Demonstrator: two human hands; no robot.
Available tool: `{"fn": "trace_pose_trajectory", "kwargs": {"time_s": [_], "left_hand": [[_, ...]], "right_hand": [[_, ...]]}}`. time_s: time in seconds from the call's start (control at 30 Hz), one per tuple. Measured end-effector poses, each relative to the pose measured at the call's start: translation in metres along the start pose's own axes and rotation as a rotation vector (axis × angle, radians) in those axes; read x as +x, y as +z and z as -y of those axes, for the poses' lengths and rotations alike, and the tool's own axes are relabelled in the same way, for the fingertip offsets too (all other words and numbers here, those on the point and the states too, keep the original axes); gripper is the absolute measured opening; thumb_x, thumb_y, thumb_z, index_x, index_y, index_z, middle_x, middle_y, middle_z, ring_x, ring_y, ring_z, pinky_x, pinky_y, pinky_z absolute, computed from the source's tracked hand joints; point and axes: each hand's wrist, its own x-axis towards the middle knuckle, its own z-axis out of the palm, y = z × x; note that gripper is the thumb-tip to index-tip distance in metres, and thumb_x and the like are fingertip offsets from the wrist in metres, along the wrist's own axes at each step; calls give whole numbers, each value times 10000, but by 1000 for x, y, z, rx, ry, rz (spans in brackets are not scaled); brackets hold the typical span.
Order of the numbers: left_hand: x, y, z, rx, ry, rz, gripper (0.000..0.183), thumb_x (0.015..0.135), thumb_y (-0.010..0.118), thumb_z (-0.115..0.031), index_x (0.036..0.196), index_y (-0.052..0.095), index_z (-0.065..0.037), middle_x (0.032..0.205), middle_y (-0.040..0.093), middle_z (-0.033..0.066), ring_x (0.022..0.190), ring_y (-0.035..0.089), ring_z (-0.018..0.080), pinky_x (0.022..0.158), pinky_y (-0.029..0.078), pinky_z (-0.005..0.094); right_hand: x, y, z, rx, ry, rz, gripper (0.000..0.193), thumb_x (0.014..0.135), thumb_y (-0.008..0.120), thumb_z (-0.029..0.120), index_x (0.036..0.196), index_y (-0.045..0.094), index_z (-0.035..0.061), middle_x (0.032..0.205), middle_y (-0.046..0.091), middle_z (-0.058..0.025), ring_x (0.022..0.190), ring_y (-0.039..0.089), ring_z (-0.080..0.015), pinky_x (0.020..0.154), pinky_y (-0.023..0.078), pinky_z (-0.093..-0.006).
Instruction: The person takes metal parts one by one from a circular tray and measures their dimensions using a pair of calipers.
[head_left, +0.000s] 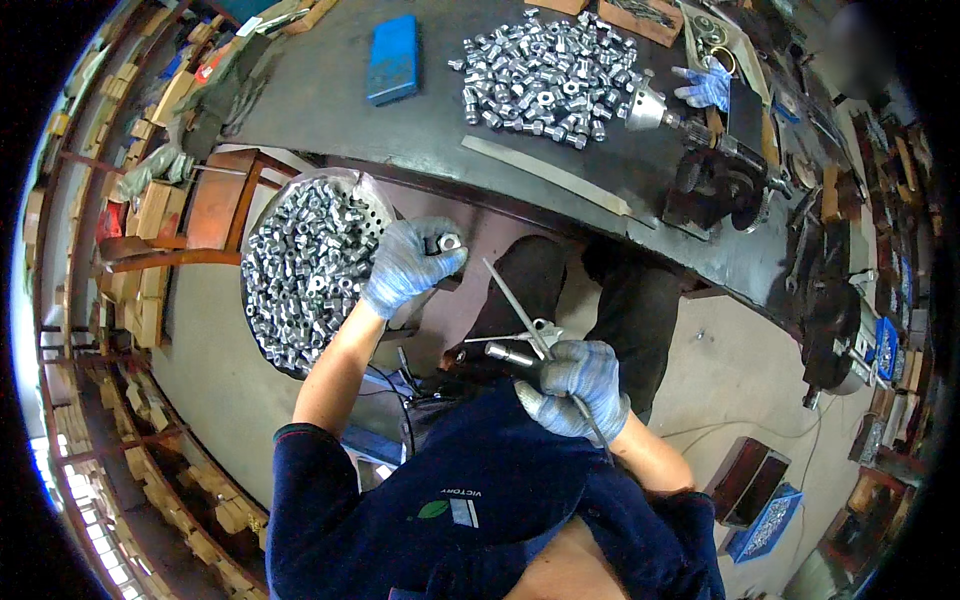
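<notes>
We see our left hand, in a pale blue knit glove, just left of the frame's centre, its fingers curled around a small metal nut pinched at the fingertips. The nut sits a little above and left of the middle of the frame, held over the right edge of a round perforated metal basin that is filled with many more shiny nuts. That basin occupies the left-centre area, beside an orange-brown wooden stool.

Our right hand, gloved the same way, is just below and right of centre. It is clenched on a metal air-blow gun, whose thin nozzle slants up toward the left and whose short cylindrical end points left. A hose runs from under the fist toward the lower right.

Across the top of the frame curves a dark workbench. On it lie a blue rectangular block at upper centre-left, a heap of finished nuts at upper centre, and a long pale metal strip along the near edge. At the upper right another person's gloved hand rests near the chuck of a small machine.

At the lower right, a blue tray holding small parts sits on the floor.
</notes>
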Motion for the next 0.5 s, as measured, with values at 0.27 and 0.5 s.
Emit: {"fn": "trace_pose_trajectory", "kwargs": {"time_s": [0.27,0.5], "left_hand": [[15,5,-2,31,-8,16,216,730,715,-150,905,666,-33,695,636,47,633,566,94,617,481,276],[118,23,-5,127,-58,175,355,719,742,-214,1006,667,-19,784,675,75,666,594,135,659,496,295]], "right_hand": [[-5,-10,-5,-47,66,-54,331,610,730,144,498,419,145,496,413,-65,419,450,-251,398,344,-328],[-25,-11,-12,-6,179,-109,349,652,744,124,532,416,137,512,433,-57,447,467,-248,437,378,-316]]}}
